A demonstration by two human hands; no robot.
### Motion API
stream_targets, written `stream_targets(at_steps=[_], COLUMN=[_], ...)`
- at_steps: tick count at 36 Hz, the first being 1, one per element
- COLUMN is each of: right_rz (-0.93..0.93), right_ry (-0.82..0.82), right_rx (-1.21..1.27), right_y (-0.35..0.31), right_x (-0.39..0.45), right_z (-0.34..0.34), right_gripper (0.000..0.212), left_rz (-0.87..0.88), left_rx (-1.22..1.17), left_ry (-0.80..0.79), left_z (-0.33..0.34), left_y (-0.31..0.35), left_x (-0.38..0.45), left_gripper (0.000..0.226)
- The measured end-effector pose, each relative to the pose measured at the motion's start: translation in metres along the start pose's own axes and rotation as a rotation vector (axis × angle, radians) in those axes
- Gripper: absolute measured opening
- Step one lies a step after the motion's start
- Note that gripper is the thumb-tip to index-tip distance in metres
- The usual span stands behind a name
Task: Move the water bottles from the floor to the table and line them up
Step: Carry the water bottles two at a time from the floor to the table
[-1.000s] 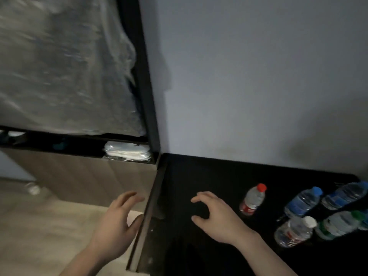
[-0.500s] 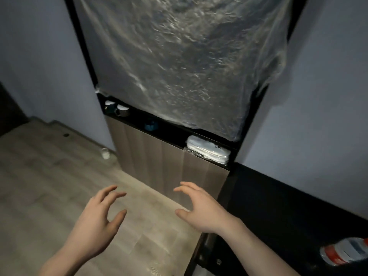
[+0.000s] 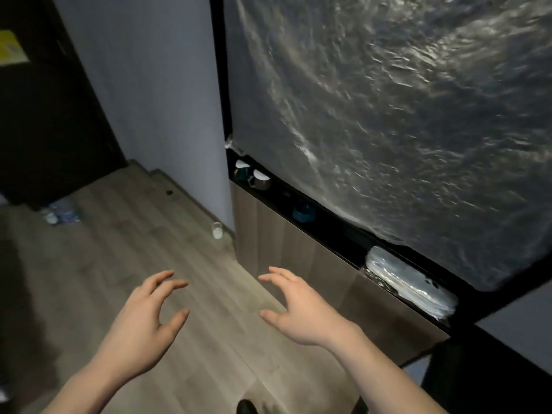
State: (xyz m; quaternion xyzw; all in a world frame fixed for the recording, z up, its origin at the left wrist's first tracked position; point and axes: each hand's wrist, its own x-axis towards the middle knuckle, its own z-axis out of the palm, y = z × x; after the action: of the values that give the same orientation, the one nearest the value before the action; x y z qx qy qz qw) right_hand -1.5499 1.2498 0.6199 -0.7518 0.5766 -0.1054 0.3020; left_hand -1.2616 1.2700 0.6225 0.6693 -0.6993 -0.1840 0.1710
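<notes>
Both hands hang empty over the pale wood-plank floor (image 3: 98, 258): the left hand (image 3: 143, 321) and the right hand (image 3: 298, 312) each have loosely spread, half-curled fingers, holding nothing and touching nothing. Just beyond the right hand stands a low wood-fronted cabinet (image 3: 298, 264), with a wrinkled sheet of clear plastic film (image 3: 403, 130) draped above it. Well apart from the hands, at the foot of the dark door (image 3: 44, 115), lies what seems to be a clear plastic water bottle with a blue label (image 3: 61, 212), though the blur and dim light make that uncertain. A small white-capped container (image 3: 217, 230) stands on the floor against the grey wall (image 3: 155, 100).

The risks I judge from here: in this gloom the small container could be mistaken for a bottle, or the far bottle overlooked. A thin, smooth bottle lying on its side may roll or slip from a hasty one-handed grab. The cabinet corner sits close enough to catch the right arm on the way down.
</notes>
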Motion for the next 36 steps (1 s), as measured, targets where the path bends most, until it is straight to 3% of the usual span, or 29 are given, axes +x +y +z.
stream_targets(at_steps=[12, 20, 29, 36], right_rz=[-0.163, -0.254, -0.213, -0.201], right_ry=[-0.130, -0.193, -0.199, -0.170], right_rx=[-0.053, -0.114, -0.125, -0.129], right_y=[-0.065, -0.134, -0.229, -0.299], right_x=[0.203, 0.321, 0.436, 0.517], right_z=[-0.011, 0.016, 0.064, 0.094], right_gripper=[0.069, 0.070, 0.072, 0.072], left_rz=[-0.206, -0.355, -0.341, -0.221], left_rx=[0.043, 0.032, 0.017, 0.063], left_ry=[0.056, 0.073, 0.055, 0.045], left_z=[-0.061, -0.094, -0.156, -0.214], left_y=[-0.087, -0.200, -0.332, -0.422], left_x=[0.113, 0.163, 0.236, 0.301], left_gripper=[0.046, 0.050, 0.052, 0.050])
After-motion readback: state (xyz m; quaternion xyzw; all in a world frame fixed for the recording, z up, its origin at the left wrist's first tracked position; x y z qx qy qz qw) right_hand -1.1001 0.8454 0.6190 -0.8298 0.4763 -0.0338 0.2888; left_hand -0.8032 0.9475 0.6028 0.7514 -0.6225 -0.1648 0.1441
